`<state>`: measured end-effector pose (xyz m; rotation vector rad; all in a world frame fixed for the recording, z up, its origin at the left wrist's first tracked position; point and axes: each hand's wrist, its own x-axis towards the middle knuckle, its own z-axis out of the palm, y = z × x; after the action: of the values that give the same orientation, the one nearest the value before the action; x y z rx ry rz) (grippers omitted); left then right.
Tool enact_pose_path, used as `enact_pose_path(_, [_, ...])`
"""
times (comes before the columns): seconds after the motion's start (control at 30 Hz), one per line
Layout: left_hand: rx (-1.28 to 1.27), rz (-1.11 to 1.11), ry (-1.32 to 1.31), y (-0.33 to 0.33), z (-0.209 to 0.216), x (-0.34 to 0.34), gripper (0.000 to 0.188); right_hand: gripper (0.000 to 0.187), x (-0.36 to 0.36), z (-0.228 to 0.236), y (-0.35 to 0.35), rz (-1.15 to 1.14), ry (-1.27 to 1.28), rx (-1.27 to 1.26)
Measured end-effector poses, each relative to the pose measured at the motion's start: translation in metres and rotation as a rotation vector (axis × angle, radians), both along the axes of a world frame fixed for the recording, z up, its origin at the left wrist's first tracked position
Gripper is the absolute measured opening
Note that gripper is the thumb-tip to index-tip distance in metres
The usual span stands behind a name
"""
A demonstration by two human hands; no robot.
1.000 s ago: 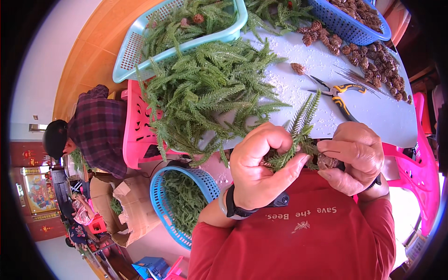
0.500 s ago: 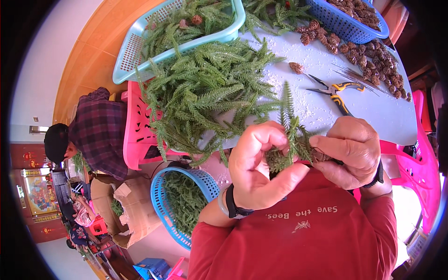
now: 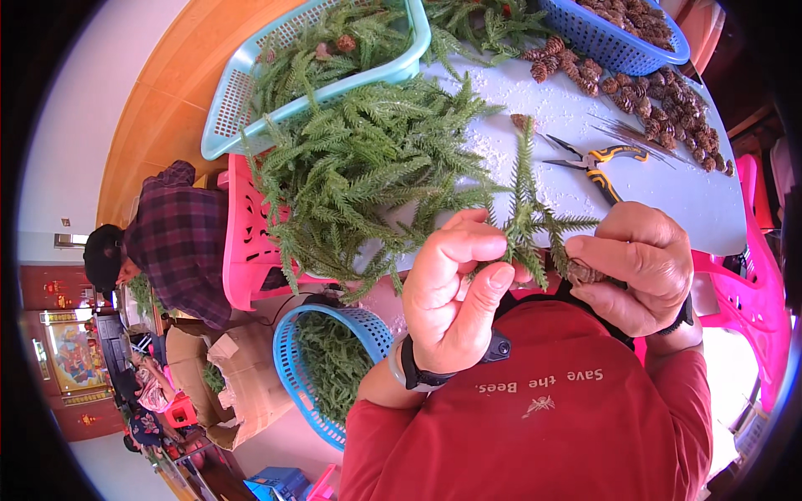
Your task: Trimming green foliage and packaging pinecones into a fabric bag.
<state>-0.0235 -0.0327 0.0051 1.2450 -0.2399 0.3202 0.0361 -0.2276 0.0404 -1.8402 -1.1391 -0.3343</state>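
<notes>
In front of my red shirt, my left hand (image 3: 458, 292) has its fingers curled at the base of a green artificial pine sprig (image 3: 524, 209). Its thumb is lifted a little off the stem. The sprig's needled tips fan up and to the right. My right hand (image 3: 642, 271) pinches a brown pine cone (image 3: 585, 271) between thumb and fingers, close beside the sprig's right-hand tips. Whether cone and sprig are joined is hidden by the needles. Beyond my hands, long-nose pliers (image 3: 600, 159) with yellow and black handles lie on the pale table (image 3: 702, 209), jaws apart.
A pile of green sprigs (image 3: 359, 167) covers the table's left, below a teal basket (image 3: 225, 108) of more. Loose pine cones (image 3: 668, 108) and thin wires (image 3: 635, 138) lie right, near a blue basket (image 3: 606, 46). A blue round basket (image 3: 288, 359) and a cardboard box (image 3: 255, 384) stand lower left. Another person (image 3: 180, 242) sits left.
The sprig has turned, and its side tips now spread out to the right. My right hand has shifted slightly right, showing the cone. My left thumb has drawn back from the sprig.
</notes>
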Motion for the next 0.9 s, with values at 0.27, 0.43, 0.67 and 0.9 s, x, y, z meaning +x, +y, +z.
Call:
enact_pose_path(0.27, [0.135, -0.005, -0.149, 0.005, -0.006, 0.005, 0.016, 0.032, 0.000, -0.003, 0.003, 0.021, -0.052, -0.006])
enact_pose_path(0.43, [0.167, 0.007, -0.255, 0.005, -0.009, 0.011, 0.017, 0.032, -0.001, -0.003, 0.002, 0.016, -0.068, -0.017])
enact_pose_path(0.67, [0.183, -0.001, -0.246, 0.005, -0.009, 0.010, 0.017, 0.033, 0.001, -0.005, 0.000, 0.008, -0.071, -0.009])
enact_pose_path(0.9, [0.271, 0.052, -0.319, 0.007, -0.008, 0.011, 0.017, 0.033, 0.002, -0.005, 0.001, 0.007, -0.117, -0.019])
